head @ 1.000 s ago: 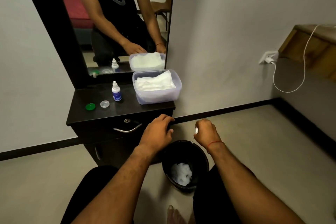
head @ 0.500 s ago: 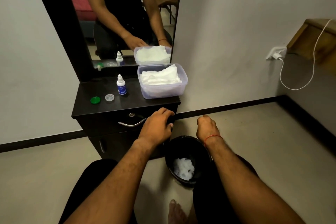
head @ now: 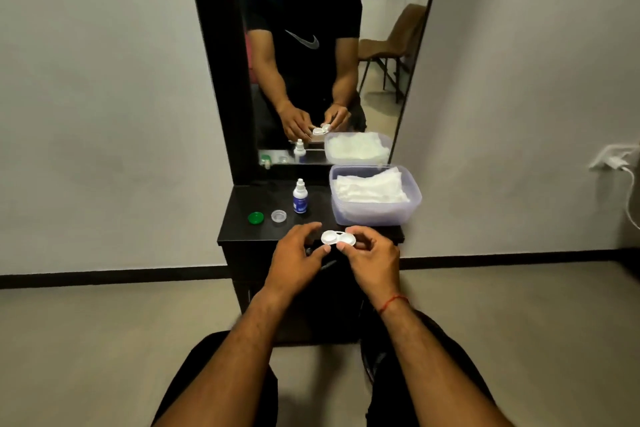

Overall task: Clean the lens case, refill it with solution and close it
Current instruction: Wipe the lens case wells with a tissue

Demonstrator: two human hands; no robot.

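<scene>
Both hands, right hand (head: 372, 258) and left hand (head: 294, 258), pinch the smooth white double-cupped lens case (head: 337, 238)

Plain pale-grey walls (head: 104, 97) meet a beige floor (head: 104, 340) along a black skirting strip (head: 110, 276). At 12 o'clock stands a black dresser (head: 242, 236) with tall mirror (head: 381, 45), reflecting what seems a brown chair (head: 398, 38). A white wall socket (head: 609, 158) sits at 3 o'clock.

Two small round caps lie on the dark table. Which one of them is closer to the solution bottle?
The clear cap. It lies just left of the solution bottle, while the green cap lies further left, beyond the clear one.
</scene>
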